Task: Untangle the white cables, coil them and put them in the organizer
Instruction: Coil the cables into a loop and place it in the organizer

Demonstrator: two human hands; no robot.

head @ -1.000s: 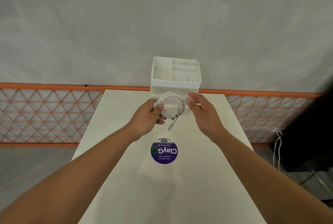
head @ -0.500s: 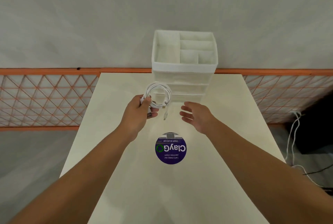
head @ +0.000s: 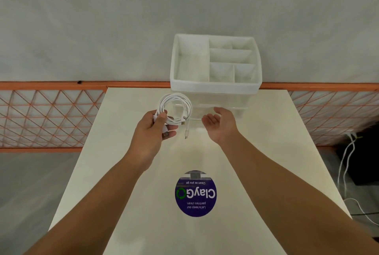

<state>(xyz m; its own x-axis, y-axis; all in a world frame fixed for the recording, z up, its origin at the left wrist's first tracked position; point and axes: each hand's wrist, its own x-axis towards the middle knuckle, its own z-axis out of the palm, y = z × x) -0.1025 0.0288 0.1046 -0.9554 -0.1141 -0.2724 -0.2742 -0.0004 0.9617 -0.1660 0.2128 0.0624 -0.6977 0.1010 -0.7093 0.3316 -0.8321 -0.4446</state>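
My left hand grips a coiled white cable above the table, thumb over the loops. One plug sticks out under my fingers and another dangles below the coil. The coil hangs just in front of the white organizer, which stands at the table's far edge with several open compartments on top and clear drawers below. My right hand hovers palm up to the right of the coil, fingers relaxed, holding nothing, close to the organizer's front.
A cream table carries a round purple sticker near its middle. An orange mesh barrier runs behind the table on both sides. White cords hang beside a dark object at the right, off the table.
My right hand let go of the coil and drew back to the right, turning palm up. The left hand keeps the coil. The view shifted nearer and the organizer's top shows more.
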